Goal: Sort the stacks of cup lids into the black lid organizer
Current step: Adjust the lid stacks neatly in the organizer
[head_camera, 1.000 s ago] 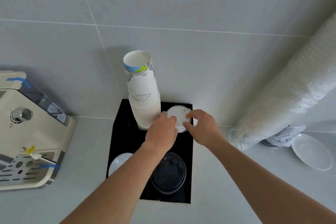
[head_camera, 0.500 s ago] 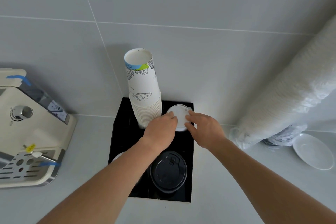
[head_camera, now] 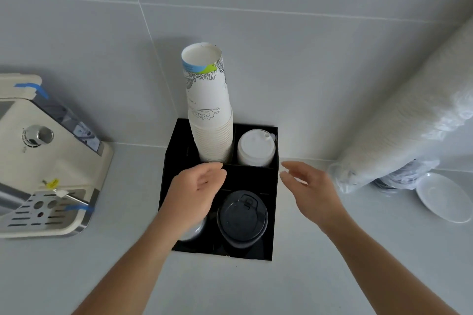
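Single head-worn view looked steeply down, close over black lid organizer (head_camera: 273, 212) on counter against tiled wall.

Glossy black plastic organizer (head_camera: 272, 225); matt white plastic lids (head_camera: 256, 147); printed paper cups (head_camera: 208, 100); crinkly clear plastic sleeve (head_camera: 399, 120); smooth grey table (head_camera: 332, 276).

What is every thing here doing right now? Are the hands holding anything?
left hand: open, empty, over the organizer
right hand: open, empty
white lids: stacked in the back right slot
black lids: stacked in the front right slot
paper cups: tall stack, upside down, back left slot
black lid organizer: on the counter by the wall
white saucer: empty, on the counter
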### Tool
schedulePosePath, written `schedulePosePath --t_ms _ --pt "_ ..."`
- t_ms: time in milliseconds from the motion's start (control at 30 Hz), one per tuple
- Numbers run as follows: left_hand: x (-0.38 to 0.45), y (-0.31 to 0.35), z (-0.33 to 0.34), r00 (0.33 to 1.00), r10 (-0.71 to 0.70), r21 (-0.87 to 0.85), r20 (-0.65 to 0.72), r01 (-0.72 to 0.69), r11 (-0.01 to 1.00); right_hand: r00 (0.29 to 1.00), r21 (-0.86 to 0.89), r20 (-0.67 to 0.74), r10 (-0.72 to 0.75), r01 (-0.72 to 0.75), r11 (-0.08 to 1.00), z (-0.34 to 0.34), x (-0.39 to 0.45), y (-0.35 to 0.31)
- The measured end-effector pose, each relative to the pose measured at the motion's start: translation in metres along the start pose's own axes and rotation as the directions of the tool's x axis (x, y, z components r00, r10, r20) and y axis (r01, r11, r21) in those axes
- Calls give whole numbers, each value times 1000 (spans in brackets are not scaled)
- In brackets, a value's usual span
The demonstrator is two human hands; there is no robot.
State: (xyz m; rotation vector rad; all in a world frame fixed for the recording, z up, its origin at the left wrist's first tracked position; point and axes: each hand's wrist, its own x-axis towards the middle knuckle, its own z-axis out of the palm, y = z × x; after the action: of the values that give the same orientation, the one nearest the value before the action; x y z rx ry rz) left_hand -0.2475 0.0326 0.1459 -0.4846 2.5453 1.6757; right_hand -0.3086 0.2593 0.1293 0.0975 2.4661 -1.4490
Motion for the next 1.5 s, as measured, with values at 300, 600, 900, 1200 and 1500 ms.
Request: schedulePosePath --t_ms 300,600,900,1200,1500 --pt "-57 -42 19 961 -270 -233 54 275 933 986 147 154 58 -81 986 23 -52 20" --pt "-61 -47 36 919 -347 -332 188 392 858 960 183 277 28 -81 980 36 -61 17" --pt "-50 -44 45 916 -329 -379 229 395 837 977 230 196 77 -122 965 33 -59 20" --pt "-43 -45 42 905 -332 -358 266 412 838 986 265 156 63 -104 959 35 -65 30" --pt "-48 -45 45 907 -351 -400 232 418 816 981 237 184 55 -98 967 34 -62 28"
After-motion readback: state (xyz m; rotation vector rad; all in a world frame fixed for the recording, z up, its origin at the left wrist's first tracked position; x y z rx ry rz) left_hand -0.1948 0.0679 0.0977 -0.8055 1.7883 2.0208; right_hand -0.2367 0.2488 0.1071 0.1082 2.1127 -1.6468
